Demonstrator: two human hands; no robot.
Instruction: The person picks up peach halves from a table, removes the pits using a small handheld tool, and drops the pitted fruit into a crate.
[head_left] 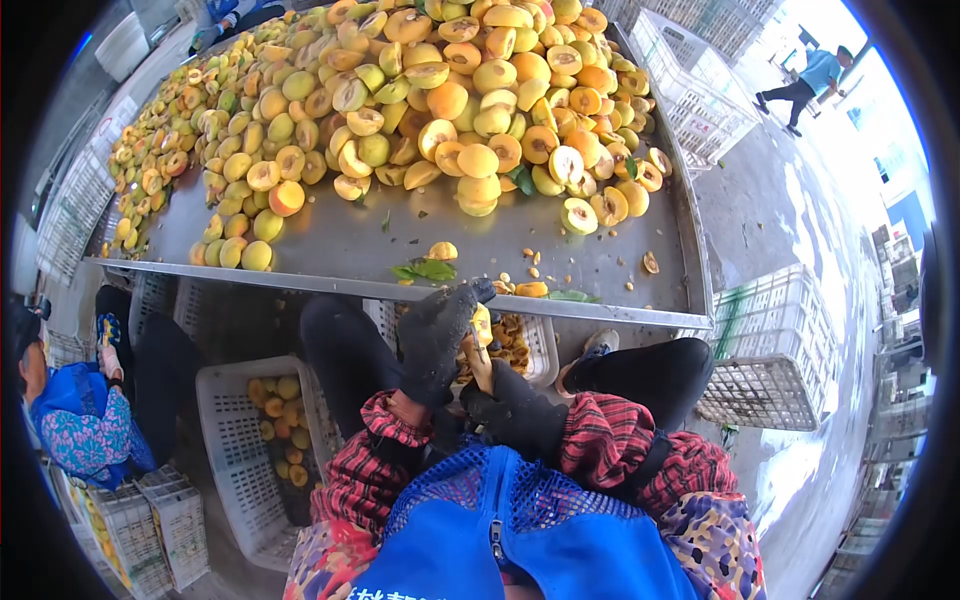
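My left hand point(437, 338), in a dark, dirty glove, is closed around a piece of yellow stone fruit point(482, 326) just below the table's front edge. In my right hand point(517, 414), also gloved, is a narrow tan tool point(479, 366), apparently wooden; its tip meets the fruit. The fingers partly hide the fruit and the tool's end. Under my hands, a white crate point(541, 352) holds yellow fruit scraps point(511, 343). Ahead, halved yellow stone fruit point(478, 160), peaches or apricots, lie heaped on a metal table point(330, 235).
A tilted white crate point(228, 420) with whole or halved fruit stands at my left. Stacked crates point(770, 345) stand at right. A co-worker point(85, 410) sits on the left; another person point(815, 85) walks at far right. Leaves point(425, 269) and scraps lie near the table edge.
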